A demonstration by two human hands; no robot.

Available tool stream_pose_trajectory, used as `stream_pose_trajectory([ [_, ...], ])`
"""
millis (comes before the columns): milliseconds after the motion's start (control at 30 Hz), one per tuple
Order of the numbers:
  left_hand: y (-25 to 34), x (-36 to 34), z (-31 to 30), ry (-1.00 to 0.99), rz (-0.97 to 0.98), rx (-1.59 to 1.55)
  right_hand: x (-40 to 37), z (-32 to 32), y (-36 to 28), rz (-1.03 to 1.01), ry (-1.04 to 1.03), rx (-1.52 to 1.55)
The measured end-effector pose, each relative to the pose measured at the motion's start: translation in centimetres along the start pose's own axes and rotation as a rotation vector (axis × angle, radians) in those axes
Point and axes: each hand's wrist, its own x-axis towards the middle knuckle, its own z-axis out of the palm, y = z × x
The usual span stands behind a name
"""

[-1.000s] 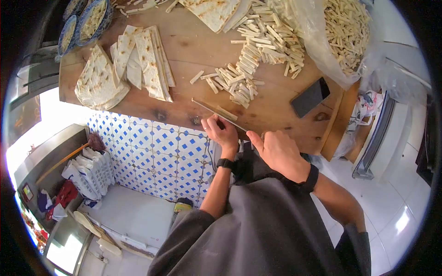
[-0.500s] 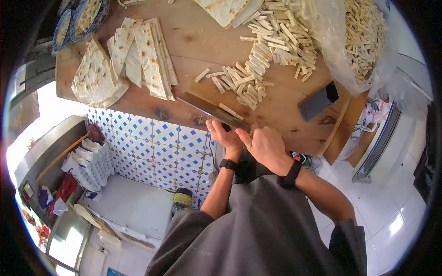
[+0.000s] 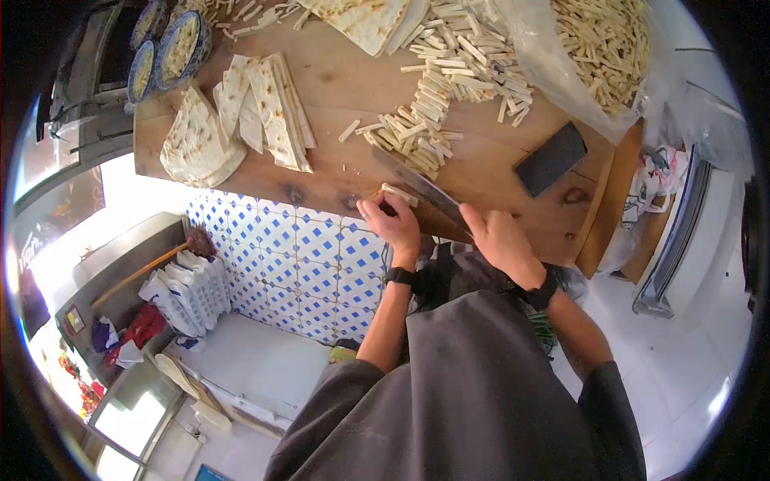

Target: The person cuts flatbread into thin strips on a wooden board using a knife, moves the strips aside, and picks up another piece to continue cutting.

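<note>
My right hand (image 3: 505, 247) grips a long knife (image 3: 429, 191) by its handle. The blade slants up and left over the wooden table. At the table's near edge, my left hand (image 3: 391, 221) is curled with its fingertips on a short strip of flatbread (image 3: 399, 194), just left of the blade. Beyond the blade lies a pile of cut flatbread strips (image 3: 413, 132). Larger folded flatbread pieces (image 3: 277, 112) rest to the left, beside a browned flatbread wedge (image 3: 199, 144).
A dark phone (image 3: 552, 159) lies on the wooden table (image 3: 337, 88) at the right. Behind it, a clear plastic bag (image 3: 601, 56) holds many strips. Patterned bowls (image 3: 181, 50) stand at the far left. More flatbread (image 3: 361, 20) sits at the back.
The knife has swung away to the right of the single strip, and my right hand moved right with it. My left hand now reaches that strip. The whole view has shifted slightly.
</note>
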Motion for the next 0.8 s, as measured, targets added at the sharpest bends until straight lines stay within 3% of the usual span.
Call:
stream_pose_trajectory([
  [167,-0.1,-0.2,-0.1,0.012,0.011,-0.074,-2.3,-0.8,-0.4,0.036,0.056,0.046],
  [267,0.1,-0.3,-0.1,0.020,0.022,-0.059,-3.2,-0.1,-1.2,-0.067,0.114,0.078],
  [433,-0.3,-0.6,0.1,0.019,-0.008,-0.050,-4.4,0.0,-2.6,-0.159,0.189,-0.188],
  [600,-0.8,-0.8,-0.1,-0.047,0.012,-0.054,-5.1,-0.7,-3.7,-0.155,0.146,-0.260],
  [700,-1.1,-1.1,0.1,0.020,0.051,-0.048,-5.4,-0.8,-4.0,-0.154,0.105,-0.265],
  [800,-3.6,-2.0,0.7,0.024,-0.114,-0.158,-5.3,-0.7,-4.0,-0.145,0.070,-0.247],
])
